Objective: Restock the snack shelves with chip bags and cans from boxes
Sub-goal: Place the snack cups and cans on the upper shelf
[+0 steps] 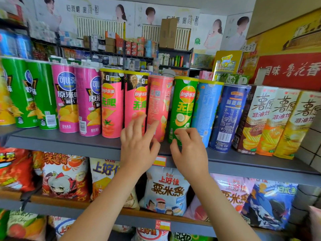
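A row of chip cans stands upright on the grey shelf (66,142). My left hand (137,143) reaches up with fingers spread and fairly straight. Its fingertips touch the lower part of a pink Lay's can (136,100) and the salmon-red can (159,105) beside it. The salmon-red can leans slightly. My right hand (188,148) is at the base of the green Lay's can (185,105), fingers curled over its lower front and thumb at its left side. Chip bags (166,190) fill the shelf below.
Green and magenta cans (67,100) stand to the left; a light blue can (207,110), a dark blue can (227,117) and tall chip cartons (278,122) stand to the right. A tiled wall (312,146) ends the shelf at the right. More store shelving stands behind.
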Available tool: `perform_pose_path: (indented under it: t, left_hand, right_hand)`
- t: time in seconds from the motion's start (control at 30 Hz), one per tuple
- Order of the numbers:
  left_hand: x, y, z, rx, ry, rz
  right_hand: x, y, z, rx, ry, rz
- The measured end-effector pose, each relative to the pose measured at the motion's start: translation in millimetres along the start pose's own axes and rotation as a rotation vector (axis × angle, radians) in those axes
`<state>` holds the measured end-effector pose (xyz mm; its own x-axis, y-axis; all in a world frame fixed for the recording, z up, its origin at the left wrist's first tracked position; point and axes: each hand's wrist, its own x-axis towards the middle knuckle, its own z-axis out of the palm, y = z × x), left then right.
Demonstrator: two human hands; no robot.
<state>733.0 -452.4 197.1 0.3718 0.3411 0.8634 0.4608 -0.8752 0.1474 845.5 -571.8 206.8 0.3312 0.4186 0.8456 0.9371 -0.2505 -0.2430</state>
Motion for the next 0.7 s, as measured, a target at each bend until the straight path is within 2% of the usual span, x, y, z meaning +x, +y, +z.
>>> perform_pose_path:
  t: [0.13, 0.23, 0.3, 0.43, 0.5, 0.63, 0.7]
  left_hand:
    - [0, 9, 3, -0.023, -0.065, 0.011]
    - [-1, 26, 8, -0.128, -0.037, 0.082]
    - [0, 39, 11, -0.169, -0.073, 0.142]
    - [4, 57, 18, -0.139, -0.117, 0.14]
    - [5, 66, 20, -0.164, -0.098, 0.15]
    - [4, 89, 24, -0.258, -0.122, 0.229]
    - [3, 99, 28, -0.235, -0.156, 0.258]
  right_hand:
    - [-3, 8, -4, -0.049, -0.067, -0.013]
    - [-5, 18, -17, -0.053, 0.079, 0.048]
    - [-8, 29, -25, -0.112, 0.127, 0.105]
    - [-14, 45, -28, -0.123, 0.006, 0.1]
    - [-15, 50, -32, -0.096, -0.001, 0.082]
    - [-19, 63, -53, -0.071, 0.195, 0.117]
    - [-23, 74, -61, -0.118, 0.23, 0.141]
